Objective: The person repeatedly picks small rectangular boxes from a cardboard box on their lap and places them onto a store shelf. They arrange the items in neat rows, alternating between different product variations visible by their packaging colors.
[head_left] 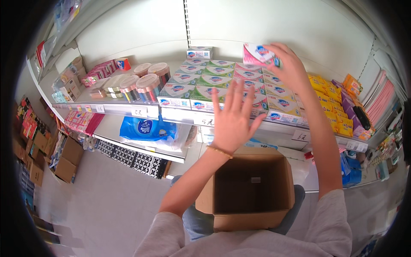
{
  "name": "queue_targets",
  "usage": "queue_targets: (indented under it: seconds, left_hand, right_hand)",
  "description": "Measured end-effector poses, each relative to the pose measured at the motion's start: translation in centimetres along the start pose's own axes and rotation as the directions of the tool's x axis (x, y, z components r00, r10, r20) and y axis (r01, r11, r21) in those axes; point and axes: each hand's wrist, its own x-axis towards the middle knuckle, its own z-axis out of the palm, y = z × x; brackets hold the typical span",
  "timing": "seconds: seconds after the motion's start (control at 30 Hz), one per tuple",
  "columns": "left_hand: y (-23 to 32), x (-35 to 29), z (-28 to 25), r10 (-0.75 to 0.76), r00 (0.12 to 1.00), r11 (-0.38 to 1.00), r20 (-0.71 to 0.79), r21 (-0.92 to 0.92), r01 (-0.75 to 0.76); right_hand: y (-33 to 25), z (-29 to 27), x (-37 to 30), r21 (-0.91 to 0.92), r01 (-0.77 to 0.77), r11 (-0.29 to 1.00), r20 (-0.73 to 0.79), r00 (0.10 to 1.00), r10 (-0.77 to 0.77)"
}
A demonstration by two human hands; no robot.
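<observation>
My right hand (289, 66) grips a pink-and-white soap box (253, 55), raised at the back of the shelf above the pink row. Fingers spread, my left hand (233, 120) hovers over the front of the soap boxes and holds nothing; whether its fingertips touch them I cannot tell. Under my hands stand rows of soap boxes: white-and-grey (174, 91), green (205, 93), pink (260, 101) and pale yellow (283, 104). One more soap box (199, 53) sits alone behind the left rows. Between my knees is an open cardboard box (252, 222) with a dark interior.
Left of the soap are lidded clear tubs (147, 88) and small pink boxes (100, 70). To the right lie yellow packets (334, 105) and purple boxes (350, 105). A blue package (147, 127) rests on the lower shelf. Cartons (68, 158) stand on the floor at left.
</observation>
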Motion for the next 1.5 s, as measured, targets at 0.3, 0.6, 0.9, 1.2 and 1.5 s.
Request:
queue_targets:
  seconds: [0.3, 0.6, 0.9, 1.2, 1.5]
  left_hand:
    - [0.9, -0.2, 3.0, 0.02, 0.999, 0.998, -0.038, -0.055, -0.022]
    - [0.9, -0.3, 3.2, 0.008, 0.999, 0.997, -0.052, -0.079, -0.012]
    - [1.0, -0.3, 3.2, 0.012, 0.997, 0.996, -0.07, -0.091, -0.019]
    - [1.0, -0.4, 2.9, 0.003, 0.998, 0.997, -0.064, -0.073, -0.008]
    - [-0.3, -0.8, 3.3, 0.061, 0.998, 0.991, -0.003, -0.117, -0.061]
  right_hand:
    - [10.7, 10.0, 5.8, 0.119, -0.282, 0.952, 0.295, 0.926, 0.237]
    - [13.2, 13.0, 5.0, 0.265, -0.324, 0.908, 0.329, 0.916, 0.231]
    - [14.0, 15.0, 4.3, 0.245, -0.293, 0.924, 0.364, 0.911, 0.193]
    - [12.3, 14.0, 5.4, 0.015, -0.352, 0.936, 0.559, 0.779, 0.284]
    - [6.1, 3.7, 2.6, 0.155, -0.197, 0.968, 0.43, 0.896, 0.114]
